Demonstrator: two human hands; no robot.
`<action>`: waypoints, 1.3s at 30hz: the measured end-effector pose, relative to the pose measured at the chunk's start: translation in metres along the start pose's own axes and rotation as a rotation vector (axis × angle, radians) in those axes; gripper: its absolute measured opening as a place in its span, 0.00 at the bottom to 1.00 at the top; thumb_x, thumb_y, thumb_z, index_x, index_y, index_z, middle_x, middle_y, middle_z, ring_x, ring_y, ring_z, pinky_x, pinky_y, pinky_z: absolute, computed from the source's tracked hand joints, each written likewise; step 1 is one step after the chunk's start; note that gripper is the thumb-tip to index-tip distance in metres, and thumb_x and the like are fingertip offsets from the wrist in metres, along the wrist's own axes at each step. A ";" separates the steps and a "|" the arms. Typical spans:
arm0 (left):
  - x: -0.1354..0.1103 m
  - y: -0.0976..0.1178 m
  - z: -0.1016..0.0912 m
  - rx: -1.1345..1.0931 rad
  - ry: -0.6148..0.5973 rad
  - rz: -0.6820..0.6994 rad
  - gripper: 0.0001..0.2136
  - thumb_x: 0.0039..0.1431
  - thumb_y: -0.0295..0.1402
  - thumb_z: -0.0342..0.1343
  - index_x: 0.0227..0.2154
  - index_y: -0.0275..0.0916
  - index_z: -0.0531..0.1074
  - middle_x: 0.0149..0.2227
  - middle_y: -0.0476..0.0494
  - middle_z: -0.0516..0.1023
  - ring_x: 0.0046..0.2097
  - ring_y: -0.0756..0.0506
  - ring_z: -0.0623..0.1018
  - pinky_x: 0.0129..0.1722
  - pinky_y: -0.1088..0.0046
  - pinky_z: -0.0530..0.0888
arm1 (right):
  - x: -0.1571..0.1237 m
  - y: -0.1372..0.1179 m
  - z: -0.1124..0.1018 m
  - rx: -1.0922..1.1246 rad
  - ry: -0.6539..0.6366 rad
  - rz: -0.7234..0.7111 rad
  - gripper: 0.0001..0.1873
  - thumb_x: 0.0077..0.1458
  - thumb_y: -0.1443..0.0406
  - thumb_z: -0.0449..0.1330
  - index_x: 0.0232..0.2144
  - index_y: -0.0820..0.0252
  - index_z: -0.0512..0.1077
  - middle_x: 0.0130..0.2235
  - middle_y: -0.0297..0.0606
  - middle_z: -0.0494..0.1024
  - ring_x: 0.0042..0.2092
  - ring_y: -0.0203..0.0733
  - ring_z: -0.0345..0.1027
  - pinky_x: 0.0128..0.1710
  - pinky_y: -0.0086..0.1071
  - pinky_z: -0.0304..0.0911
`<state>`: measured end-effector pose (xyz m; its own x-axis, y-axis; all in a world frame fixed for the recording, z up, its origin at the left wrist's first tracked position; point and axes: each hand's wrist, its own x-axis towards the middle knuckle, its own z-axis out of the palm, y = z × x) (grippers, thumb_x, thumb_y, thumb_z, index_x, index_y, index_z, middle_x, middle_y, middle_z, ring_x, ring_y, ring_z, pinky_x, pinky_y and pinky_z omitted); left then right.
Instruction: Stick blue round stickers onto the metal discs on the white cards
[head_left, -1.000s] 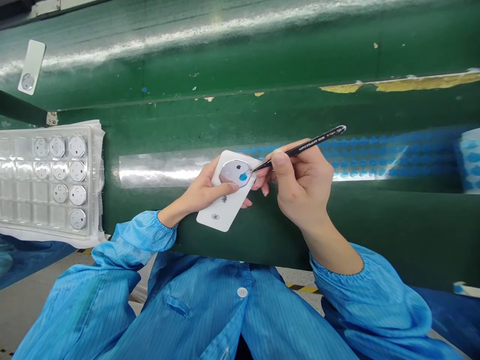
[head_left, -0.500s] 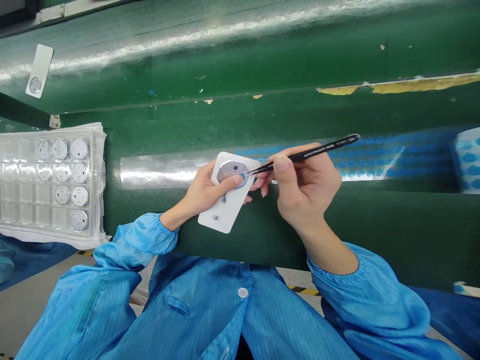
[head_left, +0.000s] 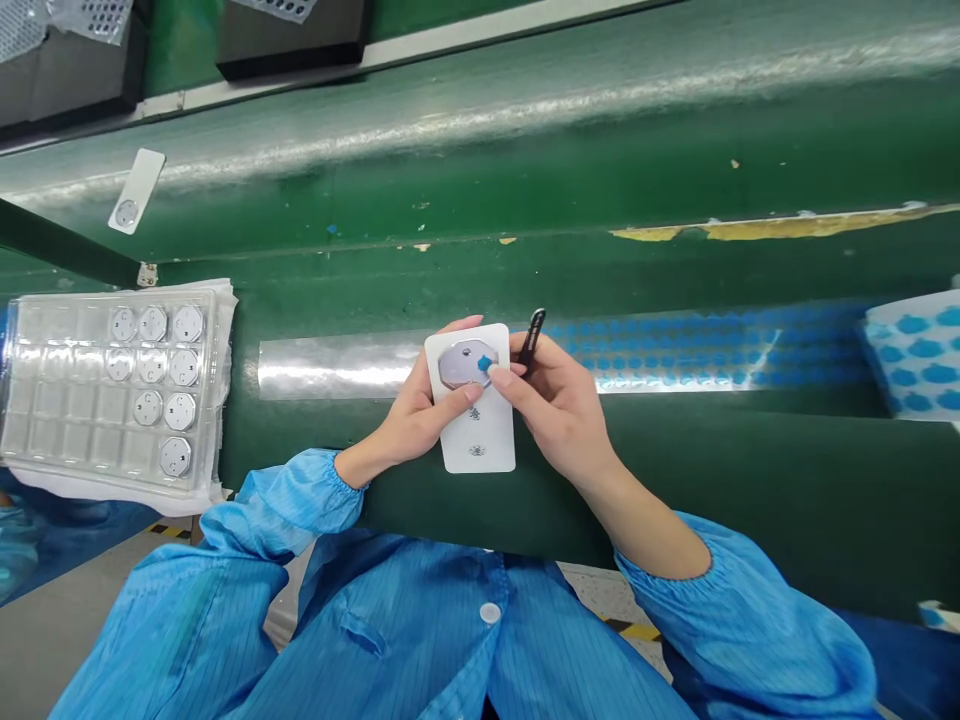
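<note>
My left hand (head_left: pixel 420 405) is closed on a white rectangular panel (head_left: pixel 480 445) with rounded corners, its thumb lying over the front. Set in the panel's far half is a silvery octagonal plate (head_left: pixel 454 368) with a dark spot. A small blue piece (head_left: pixel 484 363), like a film tab, sits at the right side of this plate. The thumb of my right hand (head_left: pixel 559 405) reaches the panel's right edge just beside the blue piece. Black tweezers (head_left: pixel 532 338) are tucked in my right hand, one end pointing away from me; their other end is hidden.
At left, a clear plastic tray (head_left: pixel 94 440) holds several octagonal silvery pieces. Another white panel (head_left: pixel 139 190) lies behind it. A clear strip with blue dots (head_left: pixel 675 350) runs along the green bench to a blue-patterned roll (head_left: pixel 919 350). Black boxes (head_left: pixel 292 40) stand at the back.
My right hand has swung the tweezers away from the plate and brought its thumb to the panel's edge by the blue piece. The panel has turned more upright, and the view has shifted.
</note>
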<state>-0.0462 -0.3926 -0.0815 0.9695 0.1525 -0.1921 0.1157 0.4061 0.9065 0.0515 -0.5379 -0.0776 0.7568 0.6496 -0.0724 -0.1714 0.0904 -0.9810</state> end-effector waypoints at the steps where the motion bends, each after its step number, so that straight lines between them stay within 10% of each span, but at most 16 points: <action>1: -0.001 -0.001 0.001 0.000 -0.015 0.000 0.37 0.65 0.45 0.64 0.72 0.49 0.54 0.55 0.37 0.80 0.56 0.37 0.81 0.50 0.61 0.80 | 0.000 -0.001 0.001 0.005 0.005 0.011 0.18 0.59 0.49 0.72 0.44 0.50 0.77 0.32 0.33 0.69 0.32 0.41 0.63 0.27 0.33 0.63; 17: -0.007 -0.008 0.005 -0.041 -0.077 0.041 0.34 0.69 0.41 0.62 0.71 0.48 0.53 0.60 0.36 0.78 0.58 0.37 0.79 0.47 0.67 0.79 | -0.002 0.000 0.008 -0.040 0.109 -0.054 0.09 0.59 0.61 0.65 0.32 0.56 0.69 0.32 0.31 0.66 0.33 0.39 0.61 0.35 0.32 0.61; 24: -0.001 -0.004 0.004 -0.134 0.219 -0.094 0.22 0.56 0.45 0.72 0.47 0.36 0.76 0.41 0.38 0.85 0.40 0.41 0.85 0.40 0.68 0.81 | -0.005 0.006 0.007 -0.123 -0.037 -0.103 0.06 0.66 0.59 0.62 0.41 0.54 0.71 0.40 0.36 0.67 0.38 0.42 0.61 0.39 0.36 0.61; 31: 0.009 0.017 -0.013 -0.209 0.443 -0.087 0.24 0.46 0.46 0.77 0.38 0.35 0.76 0.37 0.36 0.85 0.31 0.38 0.85 0.31 0.66 0.82 | -0.009 0.017 0.007 -0.326 -0.033 -0.194 0.11 0.70 0.58 0.59 0.52 0.52 0.69 0.42 0.37 0.67 0.38 0.43 0.61 0.40 0.37 0.63; 39: 0.012 0.022 -0.022 -0.312 0.547 -0.031 0.26 0.42 0.46 0.79 0.36 0.36 0.74 0.39 0.38 0.85 0.31 0.42 0.85 0.27 0.71 0.81 | -0.009 0.009 0.015 -0.471 -0.359 -0.276 0.10 0.69 0.58 0.57 0.34 0.53 0.65 0.30 0.33 0.68 0.29 0.42 0.60 0.28 0.35 0.57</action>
<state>-0.0368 -0.3620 -0.0721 0.7064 0.5416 -0.4558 -0.0065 0.6488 0.7609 0.0342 -0.5317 -0.0832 0.4617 0.8689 0.1783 0.3558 0.0028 -0.9346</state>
